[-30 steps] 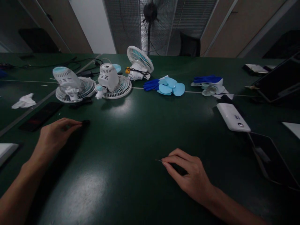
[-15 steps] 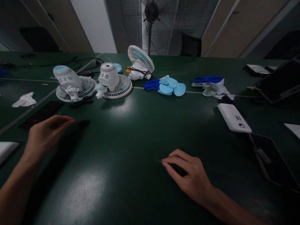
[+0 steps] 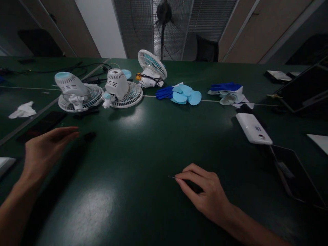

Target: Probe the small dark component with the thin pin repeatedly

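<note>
Well, thin rod (image 3: pixel 171 176) in right hand (image 3: pixel 206 189).

Table (image 3: pixel 138 153) (shiny green) bears fans (image 3: pixel 116 83), black object (image 3: pixel 89 136).

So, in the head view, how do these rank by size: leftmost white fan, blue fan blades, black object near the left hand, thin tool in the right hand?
1. Leftmost white fan
2. Blue fan blades
3. Black object
4. Thin tool, visible part; the right hand may hide more.

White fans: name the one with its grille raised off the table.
The rightmost white fan, farthest back with black cord across its base; the left fan and middle fan lie grille-down.
</note>
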{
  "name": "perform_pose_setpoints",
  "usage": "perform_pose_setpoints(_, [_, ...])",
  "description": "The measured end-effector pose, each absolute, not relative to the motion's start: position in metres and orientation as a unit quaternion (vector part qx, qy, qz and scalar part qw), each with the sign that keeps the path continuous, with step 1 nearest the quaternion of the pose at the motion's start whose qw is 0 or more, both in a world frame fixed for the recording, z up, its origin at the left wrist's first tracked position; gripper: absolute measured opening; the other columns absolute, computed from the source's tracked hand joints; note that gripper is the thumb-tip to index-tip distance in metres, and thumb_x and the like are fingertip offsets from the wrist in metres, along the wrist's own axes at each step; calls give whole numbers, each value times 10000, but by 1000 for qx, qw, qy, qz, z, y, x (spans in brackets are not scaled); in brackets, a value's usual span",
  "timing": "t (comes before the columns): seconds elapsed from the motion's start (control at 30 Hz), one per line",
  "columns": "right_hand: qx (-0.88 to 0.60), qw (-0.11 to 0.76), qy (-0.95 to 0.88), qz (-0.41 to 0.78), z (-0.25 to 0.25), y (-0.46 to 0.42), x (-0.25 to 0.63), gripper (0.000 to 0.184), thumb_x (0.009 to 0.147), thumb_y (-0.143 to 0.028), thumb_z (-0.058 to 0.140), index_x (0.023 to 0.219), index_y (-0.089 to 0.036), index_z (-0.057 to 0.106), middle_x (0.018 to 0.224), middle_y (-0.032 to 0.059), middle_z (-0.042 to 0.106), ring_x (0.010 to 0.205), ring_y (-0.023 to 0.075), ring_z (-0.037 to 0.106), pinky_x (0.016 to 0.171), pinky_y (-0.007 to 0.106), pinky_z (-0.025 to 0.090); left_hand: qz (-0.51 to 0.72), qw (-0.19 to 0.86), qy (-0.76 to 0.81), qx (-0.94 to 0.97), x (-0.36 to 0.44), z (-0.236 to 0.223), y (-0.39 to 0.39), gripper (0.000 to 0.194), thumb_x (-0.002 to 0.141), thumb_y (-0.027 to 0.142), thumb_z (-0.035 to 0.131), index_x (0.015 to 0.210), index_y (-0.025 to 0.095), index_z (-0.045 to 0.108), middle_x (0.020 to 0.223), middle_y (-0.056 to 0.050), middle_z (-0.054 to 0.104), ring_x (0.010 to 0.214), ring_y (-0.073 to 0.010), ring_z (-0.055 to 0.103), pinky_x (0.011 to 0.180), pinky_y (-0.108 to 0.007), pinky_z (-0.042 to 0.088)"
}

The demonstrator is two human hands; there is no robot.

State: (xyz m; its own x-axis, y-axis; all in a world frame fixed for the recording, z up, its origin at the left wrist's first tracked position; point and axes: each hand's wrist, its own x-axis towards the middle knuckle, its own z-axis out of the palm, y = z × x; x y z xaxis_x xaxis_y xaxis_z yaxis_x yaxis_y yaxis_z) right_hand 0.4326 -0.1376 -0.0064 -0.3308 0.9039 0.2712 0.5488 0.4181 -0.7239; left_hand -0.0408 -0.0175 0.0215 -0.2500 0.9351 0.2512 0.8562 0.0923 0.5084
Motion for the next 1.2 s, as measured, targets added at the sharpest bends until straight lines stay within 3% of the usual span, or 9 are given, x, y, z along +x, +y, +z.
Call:
perform_pose_setpoints(0.2, [-470, 339, -772, 263, -5, -137, 432, 141, 1002, -195, 624, 1037, -214, 759, 920, 30, 705, 729, 131, 688, 630, 255, 535, 297, 58, 745, 594, -42, 21, -18, 565, 767, 668, 667, 1130, 248, 773, 1065, -45, 790, 1032, -311, 743, 1015, -455, 551])
perform_pose_setpoints(0.43, [-475, 327, -774, 260, -7, -137, 433, 143, 1001, -199, 625, 1047, -225, 759, 932, 28, 711, 731, 136, 692, 646, 260, 539, 311, 23, 701, 642, -27, 6, -14, 461, 873, 612, 639, 1103, 234, 767, 1188, -36, 741, 1006, -227, 704, 881, -303, 554])
perform_pose_setpoints(0.67, [-474, 329, -775, 259, -6, -138, 433, 154, 1010, -213, 611, 1045, -224, 761, 935, 37, 713, 750, 145, 694, 654, 263, 547, 271, -9, 730, 627, -22, 3, -15, 499, 916, 601, 590, 1161, 195, 745, 1024, -71, 754, 840, -233, 672, 715, -294, 496])
perform_pose_setpoints(0.77, [-473, 327, -773, 266, -6, -138, 433, 154, 1011, -205, 611, 1054, -228, 758, 942, 35, 712, 753, 143, 692, 651, 261, 544, 267, 15, 725, 635, -29, 4, -13, 522, 915, 612, 580, 1180, 190, 734, 1083, -74, 757, 830, -219, 666, 726, -284, 501])
perform_pose_setpoints(1.07, [-474, 326, -774, 265, -5, -137, 432, 148, 1005, -192, 615, 1042, -225, 754, 926, 28, 707, 742, 140, 690, 644, 266, 535, 142, 114, 693, 697, -57, 5, -2, 724, 826, 744, 595, 1303, 206, 680, 1299, -120, 689, 971, -268, 695, 776, -317, 560])
perform_pose_setpoints(1.2, [-471, 330, -774, 266, -5, -137, 432, 158, 1013, -207, 601, 1035, -215, 757, 922, 36, 715, 730, 135, 691, 643, 254, 549, 113, 141, 710, 681, -81, 11, 1, 926, 665, 846, 660, 1321, 192, 675, 1319, -152, 688, 1003, -324, 714, 808, -383, 588])
